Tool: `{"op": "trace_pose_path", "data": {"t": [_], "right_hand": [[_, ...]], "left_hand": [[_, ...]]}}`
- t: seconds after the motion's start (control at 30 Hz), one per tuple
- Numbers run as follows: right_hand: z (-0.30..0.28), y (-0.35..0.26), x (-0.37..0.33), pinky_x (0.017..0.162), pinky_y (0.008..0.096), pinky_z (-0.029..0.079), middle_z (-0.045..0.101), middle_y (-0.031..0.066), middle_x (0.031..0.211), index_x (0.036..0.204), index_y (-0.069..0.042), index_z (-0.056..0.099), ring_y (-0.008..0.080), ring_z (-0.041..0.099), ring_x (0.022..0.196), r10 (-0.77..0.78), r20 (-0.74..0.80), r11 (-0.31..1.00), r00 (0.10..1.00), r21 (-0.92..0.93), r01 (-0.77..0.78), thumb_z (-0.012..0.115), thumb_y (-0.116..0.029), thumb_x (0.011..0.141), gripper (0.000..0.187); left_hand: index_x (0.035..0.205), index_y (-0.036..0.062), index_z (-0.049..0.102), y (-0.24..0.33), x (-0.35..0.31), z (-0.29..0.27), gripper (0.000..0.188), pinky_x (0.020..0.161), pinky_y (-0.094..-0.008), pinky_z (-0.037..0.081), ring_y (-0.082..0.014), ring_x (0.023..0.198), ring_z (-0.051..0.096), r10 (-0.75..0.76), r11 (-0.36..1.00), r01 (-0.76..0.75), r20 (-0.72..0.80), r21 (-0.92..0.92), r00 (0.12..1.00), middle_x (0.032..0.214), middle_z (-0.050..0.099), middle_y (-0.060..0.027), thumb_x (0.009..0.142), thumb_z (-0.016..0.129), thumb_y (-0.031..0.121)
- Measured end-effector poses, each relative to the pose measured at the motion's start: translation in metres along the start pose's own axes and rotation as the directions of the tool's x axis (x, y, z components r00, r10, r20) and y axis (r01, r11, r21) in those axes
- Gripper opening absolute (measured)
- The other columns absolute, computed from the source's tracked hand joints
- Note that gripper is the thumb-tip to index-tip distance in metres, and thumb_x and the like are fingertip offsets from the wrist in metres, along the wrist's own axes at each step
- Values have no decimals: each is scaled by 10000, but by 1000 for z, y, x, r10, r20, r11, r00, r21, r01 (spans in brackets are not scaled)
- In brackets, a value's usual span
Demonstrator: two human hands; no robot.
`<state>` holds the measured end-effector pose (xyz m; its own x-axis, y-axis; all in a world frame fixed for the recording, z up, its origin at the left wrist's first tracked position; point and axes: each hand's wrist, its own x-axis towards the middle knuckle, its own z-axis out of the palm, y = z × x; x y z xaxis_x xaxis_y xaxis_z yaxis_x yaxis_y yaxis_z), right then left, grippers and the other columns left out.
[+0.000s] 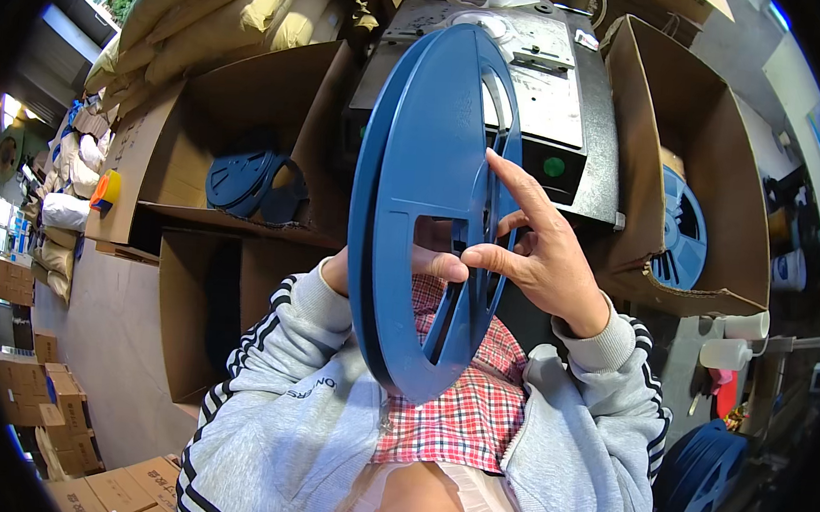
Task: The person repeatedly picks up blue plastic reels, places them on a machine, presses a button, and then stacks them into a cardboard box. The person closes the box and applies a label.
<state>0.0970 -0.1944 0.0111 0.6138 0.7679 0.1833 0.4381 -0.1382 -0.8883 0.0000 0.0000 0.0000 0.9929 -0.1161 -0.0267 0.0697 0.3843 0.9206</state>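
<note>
A large blue plastic reel stands on edge in front of my chest, its flanges facing sideways. Cut-out windows open through the flange around its centre. My left hand is mostly hidden behind the reel; its thumb shows through a window near the hub. From the other side, my right hand grips the reel, with the index finger up at a slot and the thumb by the hub, close to the left thumb. Beyond the reel sits a machine with metal plates on top and a round green part on its dark front.
At left, an open cardboard box contains blue reel pieces; another box stands below it. The cardboard box at right holds blue reels. More reels lie at lower right. Sacks are piled behind.
</note>
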Motion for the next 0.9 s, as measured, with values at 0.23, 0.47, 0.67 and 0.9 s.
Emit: {"op": "trace_pose_path", "data": {"t": [0.23, 0.47, 0.67, 0.9], "right_hand": [[1, -3, 0, 730, 325, 567, 453, 130, 1500, 1539, -175, 380, 207, 597, 802, -34, -17, 997, 999, -69, 33, 813, -526, 686, 1019], [4, -7, -4, 749, 330, 570, 455, 134, 1499, 1537, -151, 376, 246, 634, 877, -54, -23, 992, 998, -113, 51, 802, -512, 699, 1007], [12, -14, -2, 759, 319, 551, 431, 136, 1516, 1538, -135, 370, 246, 625, 990, -138, -61, 983, 989, -126, 130, 798, -484, 738, 972], [28, 28, 1, 877, 319, 505, 389, 113, 1549, 1537, -135, 360, 201, 553, 1006, -237, -126, 879, 963, 396, 268, 744, -311, 839, 816]], "left_hand": [[1447, 24, 399, 7, 0, 7, 966, 1050, -424, 490, -308, 1215, 568, 6, 1000, -5, -16, 21, 1000, 1286, 577, -152, 657, 937, 167], [1440, 5, 388, 3, -7, 6, 950, 1030, -426, 504, -313, 1220, 563, -30, 999, 30, -10, -18, 999, 1288, 565, -178, 674, 927, 165], [1462, 26, 387, -1, -7, -10, 952, 1016, -421, 515, -285, 1197, 594, 102, 994, -98, 77, -49, 992, 1304, 579, -139, 678, 918, 120], [1538, 261, 374, 35, -6, -1, 1045, 914, -324, 551, -250, 1134, 563, 197, 763, -227, 117, 605, 973, 1388, 298, -122, 653, 913, 126]]}}
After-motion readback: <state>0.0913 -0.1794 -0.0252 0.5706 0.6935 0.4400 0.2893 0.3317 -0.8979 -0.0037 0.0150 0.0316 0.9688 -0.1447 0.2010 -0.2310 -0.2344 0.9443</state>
